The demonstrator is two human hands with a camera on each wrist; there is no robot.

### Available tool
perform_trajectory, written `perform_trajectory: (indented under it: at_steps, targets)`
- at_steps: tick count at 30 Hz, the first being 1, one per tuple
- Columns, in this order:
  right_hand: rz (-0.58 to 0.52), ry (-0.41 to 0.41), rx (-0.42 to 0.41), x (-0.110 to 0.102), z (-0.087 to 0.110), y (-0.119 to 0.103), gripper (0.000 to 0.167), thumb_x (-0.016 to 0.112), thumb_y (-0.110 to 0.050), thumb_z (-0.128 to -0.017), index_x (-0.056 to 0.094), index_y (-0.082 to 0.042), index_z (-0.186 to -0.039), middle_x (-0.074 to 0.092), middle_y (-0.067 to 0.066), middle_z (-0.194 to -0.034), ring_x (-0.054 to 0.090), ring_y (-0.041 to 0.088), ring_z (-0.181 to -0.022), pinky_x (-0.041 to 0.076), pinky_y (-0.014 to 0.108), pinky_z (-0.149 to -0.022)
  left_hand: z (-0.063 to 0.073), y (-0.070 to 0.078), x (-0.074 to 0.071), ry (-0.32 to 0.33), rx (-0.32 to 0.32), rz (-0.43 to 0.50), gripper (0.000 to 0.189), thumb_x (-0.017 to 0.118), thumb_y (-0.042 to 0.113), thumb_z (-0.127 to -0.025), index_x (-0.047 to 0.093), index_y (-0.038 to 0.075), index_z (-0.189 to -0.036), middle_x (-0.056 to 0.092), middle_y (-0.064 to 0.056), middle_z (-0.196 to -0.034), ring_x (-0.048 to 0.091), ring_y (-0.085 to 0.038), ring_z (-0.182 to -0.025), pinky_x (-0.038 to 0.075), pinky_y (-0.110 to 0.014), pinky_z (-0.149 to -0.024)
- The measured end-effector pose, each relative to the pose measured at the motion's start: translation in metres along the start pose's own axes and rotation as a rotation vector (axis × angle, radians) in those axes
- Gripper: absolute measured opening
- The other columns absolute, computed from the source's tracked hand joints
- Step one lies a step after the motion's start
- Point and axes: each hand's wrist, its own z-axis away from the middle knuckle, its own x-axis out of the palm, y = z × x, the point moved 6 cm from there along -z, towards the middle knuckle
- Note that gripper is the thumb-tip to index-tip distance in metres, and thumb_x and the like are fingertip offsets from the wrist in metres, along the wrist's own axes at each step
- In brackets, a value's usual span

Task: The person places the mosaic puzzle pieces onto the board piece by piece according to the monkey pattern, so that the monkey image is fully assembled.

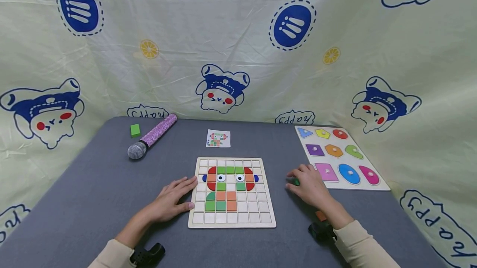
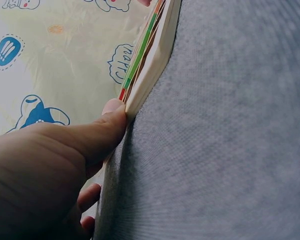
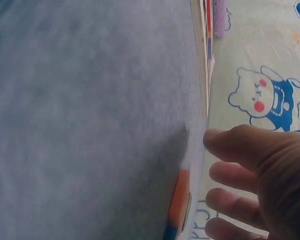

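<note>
In the head view, a small green piece (image 1: 296, 182) sits between thumb and fingers of the right hand (image 1: 308, 183), the nearer one, right of the grid board (image 1: 253, 206), its long axis unreadable; the left hand (image 1: 173, 199) lies relaxed along the board's left edge. The left wrist view shows its thumb against that edge. In the right wrist view, an orange piece (image 3: 178, 202) lies near loosely bent fingers; whether they pinch the green piece, I cannot tell.

Board (image 1: 232, 225) — cream-rimmed, white-squared; tablecloth (image 1: 238, 249) — grey.
</note>
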Motion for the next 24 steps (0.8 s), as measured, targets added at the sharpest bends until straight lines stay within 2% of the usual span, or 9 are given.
perform_trajectory:
  at_steps: [10, 17, 24]
  targets:
    - [0.000, -0.014, 0.002, 0.000, 0.003, 0.016, 0.031, 0.077, -0.024, -0.075, 0.071, -0.008, -0.101, 0.060, 0.010, -0.096, 0.044, 0.023, -0.084, 0.033, 0.034, -0.070, 0.000, 0.001, 0.000, 0.002, 0.003, 0.007, 0.064, 0.059, 0.034, -0.092, 0.035, 0.012, -0.147, 0.032, -0.007, -0.155, 0.024, -0.038, -0.142, 0.019, -0.066, -0.105]
    - [0.001, -0.066, 0.028, 0.002, 0.003, 0.024, 0.031, 0.074, -0.021, -0.077, 0.070, -0.007, -0.104, 0.060, 0.011, -0.098, 0.044, 0.025, -0.088, 0.034, 0.036, -0.072, 0.000, 0.001, 0.000, 0.004, 0.011, 0.004, 0.064, 0.059, 0.033, -0.092, 0.035, 0.011, -0.146, 0.032, -0.008, -0.154, 0.024, -0.039, -0.142, 0.019, -0.066, -0.104]
    - [-0.010, -0.066, 0.008, 0.000, 0.004, 0.027, 0.028, 0.072, -0.018, -0.078, 0.071, -0.006, -0.103, 0.061, 0.011, -0.097, 0.046, 0.027, -0.090, 0.036, 0.038, -0.074, 0.000, 0.001, 0.000, 0.009, 0.010, 0.002, 0.063, 0.060, 0.033, -0.092, 0.036, 0.011, -0.146, 0.032, -0.008, -0.154, 0.025, -0.038, -0.142, 0.020, -0.065, -0.104]
